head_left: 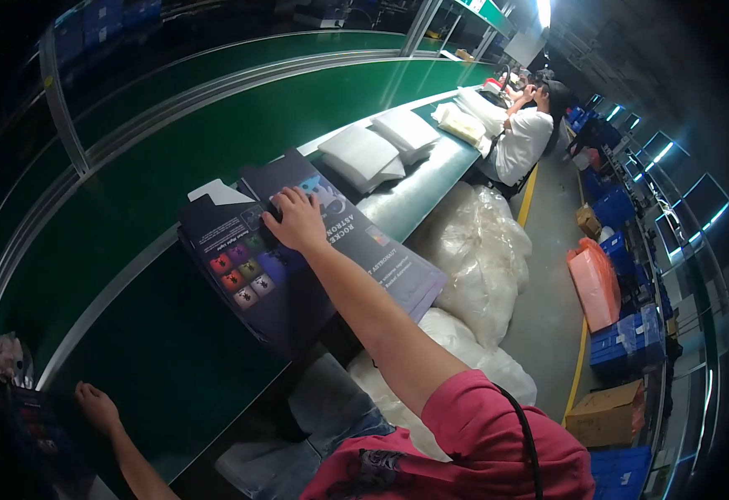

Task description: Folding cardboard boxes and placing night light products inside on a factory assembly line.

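My right hand (300, 223) rests on flat, dark printed cartons (364, 250), its fingers spread and thumb apart. These cartons lie in a stack on the green bench. Colour pictures of small figures cover the left one, and a white flap (219, 192) sticks up at its far edge. At the lower left, my left hand (97, 407) is over the green worktop (172, 350), fingers loosely stretched and holding nothing I can see. Nearest to it stands a dark printed box (35, 425), with a clear-bagged item (9, 360) above it.
White foam pouches (360, 157) lie farther along the bench. Large plastic bags (477, 258) fill the floor beside it. A person in white (523, 137) sits at the far end. Across the aisle are blue crates (627, 342), a red-wrapped bundle (593, 283) and a brown carton (606, 414).
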### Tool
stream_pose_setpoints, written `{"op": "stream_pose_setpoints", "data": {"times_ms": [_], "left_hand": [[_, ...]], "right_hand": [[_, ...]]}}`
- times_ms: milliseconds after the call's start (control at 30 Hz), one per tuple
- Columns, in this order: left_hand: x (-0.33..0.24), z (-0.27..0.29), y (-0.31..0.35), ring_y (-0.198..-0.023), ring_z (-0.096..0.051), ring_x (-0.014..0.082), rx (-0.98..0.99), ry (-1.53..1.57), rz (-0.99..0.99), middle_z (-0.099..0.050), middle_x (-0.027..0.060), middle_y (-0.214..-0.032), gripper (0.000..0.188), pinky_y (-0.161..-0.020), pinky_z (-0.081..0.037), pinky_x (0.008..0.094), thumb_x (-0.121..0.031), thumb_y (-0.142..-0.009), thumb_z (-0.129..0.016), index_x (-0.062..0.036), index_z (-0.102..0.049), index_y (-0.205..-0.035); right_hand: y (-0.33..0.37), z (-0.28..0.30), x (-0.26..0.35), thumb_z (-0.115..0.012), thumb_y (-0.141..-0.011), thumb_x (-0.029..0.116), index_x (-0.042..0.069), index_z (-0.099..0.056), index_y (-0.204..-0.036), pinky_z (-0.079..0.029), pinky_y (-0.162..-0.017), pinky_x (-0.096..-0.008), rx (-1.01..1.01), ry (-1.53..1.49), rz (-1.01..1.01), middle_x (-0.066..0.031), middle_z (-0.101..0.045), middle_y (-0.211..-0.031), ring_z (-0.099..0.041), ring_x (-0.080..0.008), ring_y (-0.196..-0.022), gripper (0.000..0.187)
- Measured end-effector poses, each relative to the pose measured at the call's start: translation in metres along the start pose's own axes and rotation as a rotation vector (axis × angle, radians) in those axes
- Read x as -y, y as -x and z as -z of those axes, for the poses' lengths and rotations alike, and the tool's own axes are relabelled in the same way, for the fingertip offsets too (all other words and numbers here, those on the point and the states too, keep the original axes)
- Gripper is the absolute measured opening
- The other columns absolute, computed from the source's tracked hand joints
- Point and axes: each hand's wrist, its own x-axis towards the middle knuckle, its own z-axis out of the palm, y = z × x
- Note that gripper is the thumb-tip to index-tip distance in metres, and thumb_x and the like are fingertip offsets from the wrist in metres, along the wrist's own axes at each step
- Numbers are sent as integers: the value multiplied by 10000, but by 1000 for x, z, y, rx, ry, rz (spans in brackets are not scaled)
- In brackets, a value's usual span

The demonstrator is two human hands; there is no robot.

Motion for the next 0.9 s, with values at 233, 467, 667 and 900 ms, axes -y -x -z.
{"op": "stream_pose_setpoints", "data": {"times_ms": [233,467,667,900], "left_hand": [[7,-2,-3,-1226,-460,234,0,-2,-11,-395,105,-1391,340,-1012,-395,363,-195,-999,-335,-75,-472,-1286],[-2,5,5,-1225,-460,230,-2,17,-11,-395,103,-1389,321,-1018,-396,371,-186,-995,-346,-83,-490,-1262],[3,3,2,-1225,-457,233,10,6,-12,-403,109,-1379,309,-1025,-390,374,-176,-993,-349,-83,-499,-1247],[-3,5,6,-1244,-443,237,14,-60,-6,-388,110,-1393,325,-1035,-383,380,-179,-994,-346,-83,-479,-1274]], "right_hand": [[0,3,2,-568,-834,403,75,-588,-1157,-214,-1085,-487,6,-2,5,-128,-500,-1301,-372,-262,-1294,461],[2,2,1,-567,-837,400,77,-590,-1155,-214,-1087,-482,9,18,3,-130,-496,-1309,-368,-266,-1298,454],[-3,5,3,-563,-837,407,76,-592,-1160,-215,-1086,-476,11,-6,7,-122,-499,-1306,-361,-269,-1306,464],[2,3,3,-560,-842,405,77,-593,-1167,-214,-1085,-471,18,19,2,-121,-501,-1305,-359,-274,-1309,463]]}}
